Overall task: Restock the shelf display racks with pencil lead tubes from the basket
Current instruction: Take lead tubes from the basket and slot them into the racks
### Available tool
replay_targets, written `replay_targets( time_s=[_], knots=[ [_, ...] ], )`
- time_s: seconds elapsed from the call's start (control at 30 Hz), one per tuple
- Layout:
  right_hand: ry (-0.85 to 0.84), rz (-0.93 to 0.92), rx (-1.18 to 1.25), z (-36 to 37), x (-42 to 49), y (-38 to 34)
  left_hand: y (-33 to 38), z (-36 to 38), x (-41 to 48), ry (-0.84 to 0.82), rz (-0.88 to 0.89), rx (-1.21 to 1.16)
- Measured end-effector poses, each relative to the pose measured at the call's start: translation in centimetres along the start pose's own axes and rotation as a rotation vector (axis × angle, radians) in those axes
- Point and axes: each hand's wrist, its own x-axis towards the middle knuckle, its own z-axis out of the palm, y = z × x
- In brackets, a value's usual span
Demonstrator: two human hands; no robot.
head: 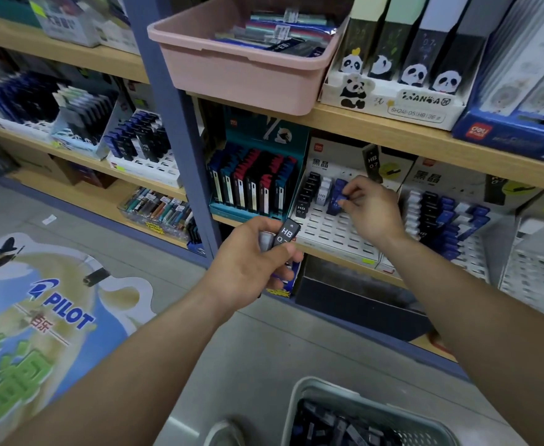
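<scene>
My left hand [257, 262] grips a small bunch of pencil lead tubes [285, 235], the top one black and marked HB 0.7, in front of the shelf. My right hand [372, 214] reaches into the white slotted display rack [335, 233] and pinches a blue lead tube [339, 199] at the end of a blue row. Black and white tubes stand in the rack's rows to the left. A grey basket [373, 410] holding several dark tubes sits at the bottom of the view, below my arms.
A teal rack of lead cases [254, 185] stands left of the white rack, and another white rack with blue and black tubes [444, 217] to its right. A pink tub [248, 56] and panda boxes [396, 75] sit on the shelf above. A blue upright post [180, 136] divides the shelving.
</scene>
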Motion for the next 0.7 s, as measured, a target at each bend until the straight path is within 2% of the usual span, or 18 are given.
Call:
replay_targets(
  time_s=[0.13,0.33,0.4,0.47,0.53,0.6,0.7],
  knots=[
    [-0.026,-0.115,-0.130,0.5,-0.2,0.1,0.2,0.0,-0.2,-0.004,0.011,0.022],
    [-0.022,-0.130,-0.143,-0.8,-1.6,-2.1,0.2,0.1,-0.1,0.007,0.023,0.076],
    [-0.086,-0.145,-0.013,-2.1,-3.3,-4.5,0.2,0.3,0.0,-0.007,0.020,0.095],
    [-0.301,-0.071,0.272,-3.5,-5.4,-6.9,0.3,0.8,0.1,-0.030,0.023,0.115],
    [-0.471,-0.009,0.420,-4.3,-7.0,-8.1,0.4,1.4,0.1,-0.057,0.032,0.127],
    [-0.490,-0.006,0.428,-4.6,-7.8,-8.2,0.6,2.0,0.0,-0.085,0.047,0.137],
    [-0.398,0.028,0.456,-5.1,-8.3,-7.7,0.7,2.7,-0.2,-0.111,0.040,0.125]
  ],
)
